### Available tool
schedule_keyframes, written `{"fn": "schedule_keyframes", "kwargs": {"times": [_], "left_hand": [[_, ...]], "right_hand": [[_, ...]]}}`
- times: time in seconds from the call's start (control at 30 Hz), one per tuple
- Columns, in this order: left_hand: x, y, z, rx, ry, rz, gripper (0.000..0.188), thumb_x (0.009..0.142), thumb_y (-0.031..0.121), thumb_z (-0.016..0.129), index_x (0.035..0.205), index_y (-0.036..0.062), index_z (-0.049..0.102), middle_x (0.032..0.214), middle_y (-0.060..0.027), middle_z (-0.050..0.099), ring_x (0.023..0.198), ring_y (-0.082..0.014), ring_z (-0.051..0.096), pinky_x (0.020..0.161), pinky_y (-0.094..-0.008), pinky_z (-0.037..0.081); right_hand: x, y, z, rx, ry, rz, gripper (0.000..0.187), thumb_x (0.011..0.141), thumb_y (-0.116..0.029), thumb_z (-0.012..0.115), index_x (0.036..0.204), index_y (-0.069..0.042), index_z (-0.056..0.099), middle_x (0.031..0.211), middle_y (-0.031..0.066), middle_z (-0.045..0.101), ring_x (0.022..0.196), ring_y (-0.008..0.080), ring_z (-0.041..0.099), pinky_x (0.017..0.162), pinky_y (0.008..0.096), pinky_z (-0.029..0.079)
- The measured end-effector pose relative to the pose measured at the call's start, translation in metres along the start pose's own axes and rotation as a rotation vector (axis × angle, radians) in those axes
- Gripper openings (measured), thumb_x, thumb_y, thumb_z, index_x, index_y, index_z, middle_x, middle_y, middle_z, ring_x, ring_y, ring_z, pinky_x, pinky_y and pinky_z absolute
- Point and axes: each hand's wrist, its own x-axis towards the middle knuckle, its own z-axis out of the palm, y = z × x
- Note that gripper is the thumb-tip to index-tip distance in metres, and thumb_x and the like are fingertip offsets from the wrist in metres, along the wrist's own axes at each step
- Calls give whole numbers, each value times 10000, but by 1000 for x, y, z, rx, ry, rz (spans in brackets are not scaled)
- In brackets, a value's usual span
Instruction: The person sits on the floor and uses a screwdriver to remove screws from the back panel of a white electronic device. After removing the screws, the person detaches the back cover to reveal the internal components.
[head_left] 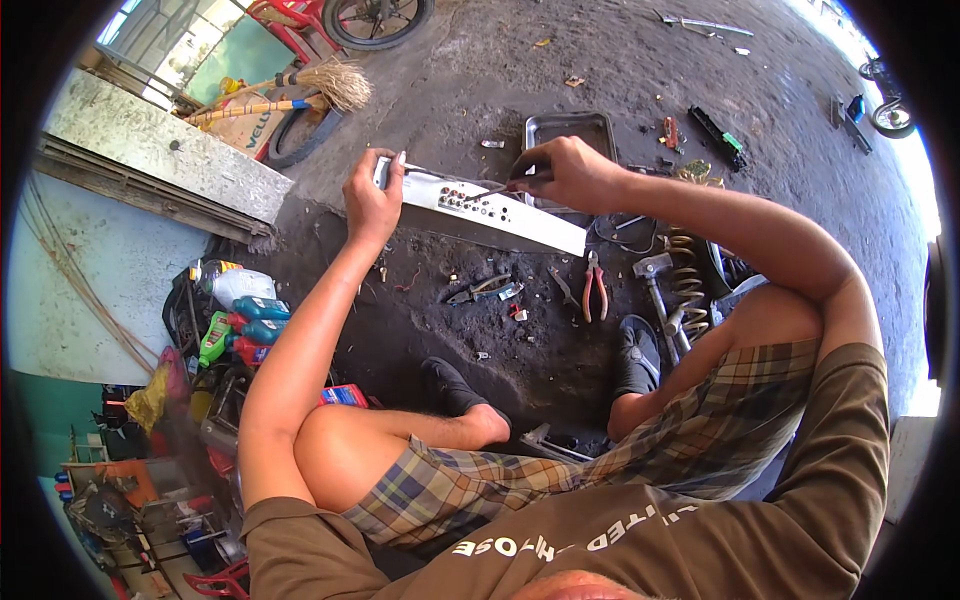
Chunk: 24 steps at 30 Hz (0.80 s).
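A long white metal panel [545,230] with a cluster of round sockets [472,203] near its middle is held out in front of me, slanting down to the right. My left hand [374,200] is closed on its left end, thumb up along the edge. Over the panel's upper edge, my right hand [572,172] is closed around a slim tool with a thin shaft [490,191], which looks like a screwdriver. The shaft points left, toward the sockets. My fingers hide most of its handle. Whether the tip touches a socket I cannot tell.
Pliers with red handles [596,290], dark pliers [478,290], a hammer [654,275] and a coil spring [688,290] lie between and beside my feet. A metal tray [570,118] sits beyond my right hand. Bottles [262,308] stand at left; a broom [335,84] lies farther off.
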Motion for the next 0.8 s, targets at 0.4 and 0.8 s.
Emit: {"fn": "schedule_keyframes", "kwargs": {"times": [0.4,0.8], "left_hand": [[1,-1,1,1,13,-20,220,1073,229,719,1040,13,711,864,-156,762,823,-317,764,768,-432,563],[2,5,-1,-4,-4,-27,185,1032,187,746,1024,10,692,917,-199,752,872,-418,751,774,-498,560]], "right_hand": [[-7,-18,11,-102,17,-23,276,1014,-185,753,1230,-14,774,1100,214,808,1016,364,791,922,452,611],[7,-60,1,129,-163,685,266,1021,-201,678,973,39,780,946,239,796,932,414,789,818,525,607]]}}
